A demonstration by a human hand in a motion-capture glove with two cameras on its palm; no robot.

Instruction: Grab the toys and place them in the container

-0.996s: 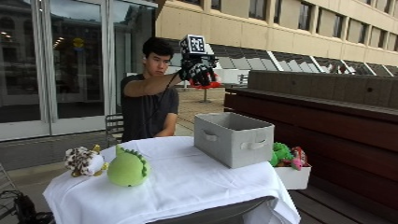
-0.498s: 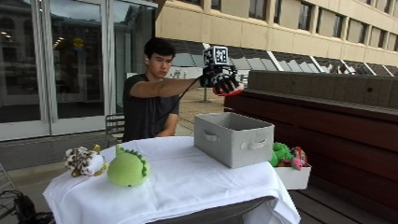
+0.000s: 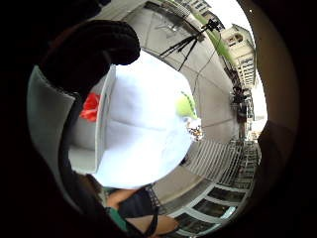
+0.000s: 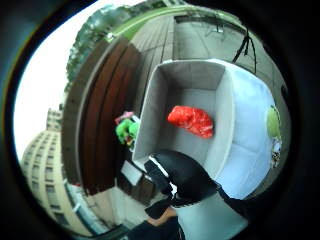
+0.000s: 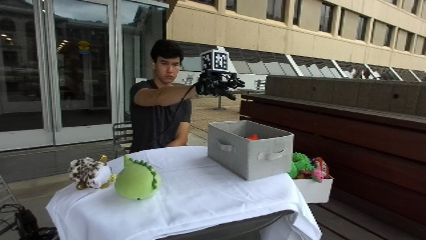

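A person sits behind a bench [image 5: 200,200] draped in a white cloth that hangs in soft folds. On it stands a box-shaped grey fabric bin [image 5: 249,148] with flat sides and a looped handle on each visible side. A crumpled, glossy red toy [image 4: 191,121] lies on the bin's floor; from outside only its top shows above the rim. The gloved right hand [image 5: 216,84] is held out high above the bin, fingers spread and relaxed, gripping nothing. 2 plush toys sit together at the bench's other end, well apart from the bin: a rounded lime-green dinosaur [image 5: 137,179] with darker spikes along its back, and just beside it a fuzzy, spotted white-and-brown animal [image 5: 88,173]. Beside the bench, a small white box [image 5: 313,189] holds green and pink plush toys [image 5: 306,166].
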